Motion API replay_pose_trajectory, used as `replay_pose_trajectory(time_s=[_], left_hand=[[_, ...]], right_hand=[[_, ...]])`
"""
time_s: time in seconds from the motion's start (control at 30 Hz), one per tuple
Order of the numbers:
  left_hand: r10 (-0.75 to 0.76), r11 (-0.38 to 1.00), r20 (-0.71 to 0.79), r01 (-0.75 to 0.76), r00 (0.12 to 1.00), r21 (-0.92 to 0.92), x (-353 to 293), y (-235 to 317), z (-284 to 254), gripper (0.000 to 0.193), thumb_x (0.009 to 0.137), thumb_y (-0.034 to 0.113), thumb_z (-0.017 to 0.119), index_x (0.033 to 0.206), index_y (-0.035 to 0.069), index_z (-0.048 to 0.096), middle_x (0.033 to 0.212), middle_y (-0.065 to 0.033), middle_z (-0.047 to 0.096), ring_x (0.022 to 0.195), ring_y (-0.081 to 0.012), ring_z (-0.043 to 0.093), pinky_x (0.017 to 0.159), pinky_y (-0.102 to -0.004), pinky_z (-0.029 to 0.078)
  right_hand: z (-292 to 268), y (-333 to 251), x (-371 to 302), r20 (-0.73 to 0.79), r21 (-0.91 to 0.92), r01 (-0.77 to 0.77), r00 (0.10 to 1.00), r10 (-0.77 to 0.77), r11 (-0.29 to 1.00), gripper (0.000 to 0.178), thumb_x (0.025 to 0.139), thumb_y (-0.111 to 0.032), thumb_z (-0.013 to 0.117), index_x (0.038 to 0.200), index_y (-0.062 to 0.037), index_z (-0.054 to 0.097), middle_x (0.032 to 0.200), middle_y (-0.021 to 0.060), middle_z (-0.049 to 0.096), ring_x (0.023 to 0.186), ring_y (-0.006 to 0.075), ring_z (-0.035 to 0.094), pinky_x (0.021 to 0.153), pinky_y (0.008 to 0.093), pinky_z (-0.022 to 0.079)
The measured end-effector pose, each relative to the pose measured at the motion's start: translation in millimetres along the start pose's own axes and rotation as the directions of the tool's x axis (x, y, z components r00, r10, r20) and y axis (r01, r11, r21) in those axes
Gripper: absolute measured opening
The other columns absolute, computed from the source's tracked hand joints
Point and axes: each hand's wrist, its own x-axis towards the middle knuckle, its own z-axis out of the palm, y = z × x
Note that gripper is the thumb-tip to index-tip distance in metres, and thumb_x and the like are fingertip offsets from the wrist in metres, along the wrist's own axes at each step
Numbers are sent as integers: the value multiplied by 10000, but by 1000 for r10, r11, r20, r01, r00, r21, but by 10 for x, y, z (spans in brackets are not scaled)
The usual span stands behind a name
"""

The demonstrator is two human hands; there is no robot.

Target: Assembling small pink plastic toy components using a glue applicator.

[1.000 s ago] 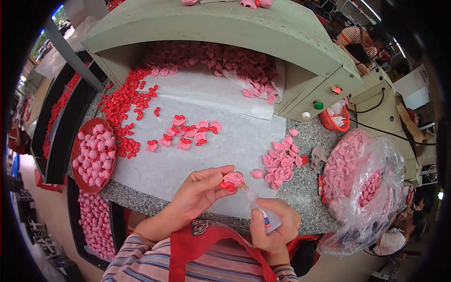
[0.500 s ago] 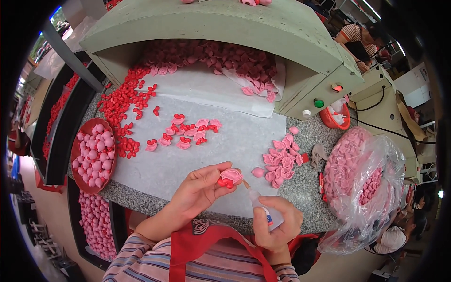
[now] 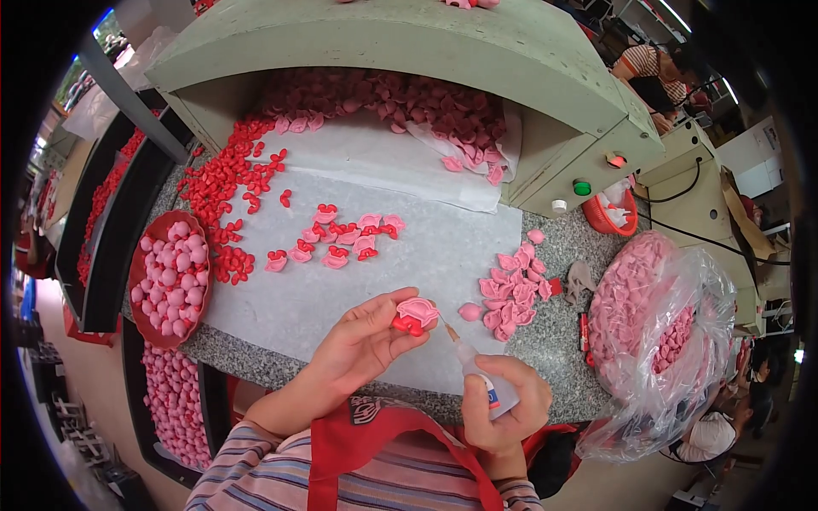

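Observation:
Between thumb and fingers, my left hand (image 3: 368, 335) pinches a small pink molded piece (image 3: 418, 311) with a red bow-shaped piece (image 3: 407, 325) along its lower edge. My right hand (image 3: 509, 404) is wrapped round a clear glue bottle (image 3: 471, 362) with a thin nozzle. The nozzle tip points up and left, close beside the pink piece, with a small gap between them. Beyond my hands, several joined pink-and-red pieces (image 3: 336, 238) lie on white paper (image 3: 443, 247). A heap of loose pink pieces (image 3: 514, 294) is to the right.
Red pieces (image 3: 223, 192) spread over the left side. A red bowl (image 3: 204, 311) holds pink balls. Behind stands a pale green open-fronted machine (image 3: 383, 43) with pink pieces inside. At right are a plastic bag of pink pieces (image 3: 630, 315), a small red basket (image 3: 602, 220) and a red marker (image 3: 584, 334).
The glue bottle's nozzle has drawn slightly away from the pink piece. My left hand has tilted the piece a little; its hold is the same.

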Motion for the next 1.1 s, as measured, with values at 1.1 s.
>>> replay_pose_trajectory(time_s=[1.1], left_hand=[[70,998,4,-70,998,-8,2,-9,34,366,882,195,475,1177,-15,424,1080,-127,544,1010,-200,534,907,-331,431]], right_hand=[[97,-23,6,27,30,63,998,-64,998,248,602,9,632,834,11,544,690,83,612,435,179,536,410,255,421]])
